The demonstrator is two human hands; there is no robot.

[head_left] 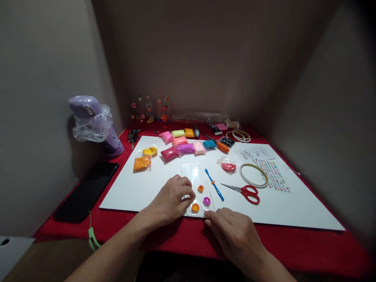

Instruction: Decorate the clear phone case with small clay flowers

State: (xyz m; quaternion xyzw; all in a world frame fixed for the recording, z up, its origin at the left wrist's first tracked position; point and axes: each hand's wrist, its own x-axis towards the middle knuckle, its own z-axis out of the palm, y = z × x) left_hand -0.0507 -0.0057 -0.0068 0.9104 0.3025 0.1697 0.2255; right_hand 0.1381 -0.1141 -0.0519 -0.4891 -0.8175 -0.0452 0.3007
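Note:
A clear phone case (192,172) lies on the white board near its front edge. On it sit an orange flower (195,207), a smaller orange flower (200,188) and a purple flower (206,201). My left hand (176,197) is at the case's left edge, its fingers curled over it; what they hold, if anything, is hidden. At the case's front right corner is my right hand (230,229), with thumb and forefinger pinched on something thin that I cannot make out. A blue modelling tool (214,185) lies to the right of the case.
Red-handled scissors (249,194), a tape roll (254,175) and a gem sheet (274,176) lie at the right of the white board (299,207). Clay packets (185,149) are behind the case. At the left are a black phone (86,192) and a purple bottle (113,143).

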